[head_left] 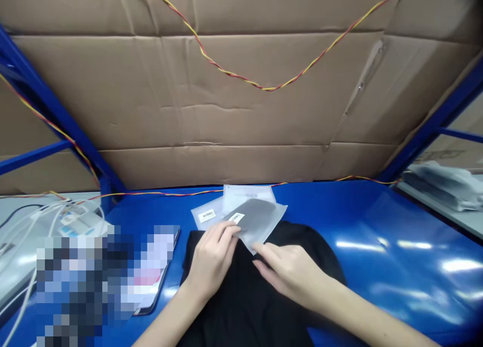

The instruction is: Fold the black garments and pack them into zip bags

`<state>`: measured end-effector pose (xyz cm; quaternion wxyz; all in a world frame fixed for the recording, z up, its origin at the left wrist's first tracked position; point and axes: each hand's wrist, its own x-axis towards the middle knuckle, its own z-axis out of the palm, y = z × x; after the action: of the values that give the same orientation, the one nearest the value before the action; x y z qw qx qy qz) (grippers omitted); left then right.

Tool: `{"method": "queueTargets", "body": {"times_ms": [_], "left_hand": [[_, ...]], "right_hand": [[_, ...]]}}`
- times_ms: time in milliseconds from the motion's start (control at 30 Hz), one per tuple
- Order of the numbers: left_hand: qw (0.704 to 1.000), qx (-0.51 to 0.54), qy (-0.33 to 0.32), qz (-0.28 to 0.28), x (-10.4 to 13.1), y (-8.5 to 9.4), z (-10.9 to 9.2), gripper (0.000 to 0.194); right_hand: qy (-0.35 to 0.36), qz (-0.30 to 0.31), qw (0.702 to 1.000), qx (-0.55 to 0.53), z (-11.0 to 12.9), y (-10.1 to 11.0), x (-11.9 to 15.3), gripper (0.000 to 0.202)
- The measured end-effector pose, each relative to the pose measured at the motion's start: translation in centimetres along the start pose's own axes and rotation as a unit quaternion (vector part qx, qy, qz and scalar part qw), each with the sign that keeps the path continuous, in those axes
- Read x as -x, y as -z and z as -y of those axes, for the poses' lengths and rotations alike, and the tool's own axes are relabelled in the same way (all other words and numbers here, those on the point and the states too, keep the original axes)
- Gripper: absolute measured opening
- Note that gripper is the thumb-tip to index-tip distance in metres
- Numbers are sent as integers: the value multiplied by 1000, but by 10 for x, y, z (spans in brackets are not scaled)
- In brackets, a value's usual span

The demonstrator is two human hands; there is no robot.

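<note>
A translucent frosted plastic bag (264, 220) with a white barcode label is tilted above black cloth (247, 306). My left hand (213, 254) grips the bag's near left side, its fingers curled beside the label. At the bag's near corner is my right hand (290, 271), index fingertip on the plastic and thumb just below. Part of the bag's edge is hidden behind my fingers. Behind it lie another frosted bag (204, 212) with a barcode label and a whitish bag (247, 191). The black cloth is spread under both hands on the blue table (370, 276).
A phone-like flat object (153, 299), partly blurred out, lies to the left. White cables (56, 208) tangle at the far left. Packed plastic bags (445, 186) are stacked on the right. Cardboard (241, 125) backs the table between blue posts, with a red-yellow twisted wire (264, 88) hanging across.
</note>
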<state>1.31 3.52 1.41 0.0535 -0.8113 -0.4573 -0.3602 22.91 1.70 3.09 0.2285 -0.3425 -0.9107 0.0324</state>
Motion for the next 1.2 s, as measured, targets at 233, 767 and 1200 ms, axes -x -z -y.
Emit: {"method": "queueTargets", "body": {"times_ms": [233,767,1200], "left_hand": [[994,6,-99,-42,2,4,-10,20],[996,22,10,-86,1,14,21,15],[995,100,-17,5,9,4,8,8]], "right_hand": [[81,-80,987,112,-10,-20,-9,19],[-111,-94,978,148,-111,15,-4,21],[-254,-158,916,-268,-66,6,-24,24]]}}
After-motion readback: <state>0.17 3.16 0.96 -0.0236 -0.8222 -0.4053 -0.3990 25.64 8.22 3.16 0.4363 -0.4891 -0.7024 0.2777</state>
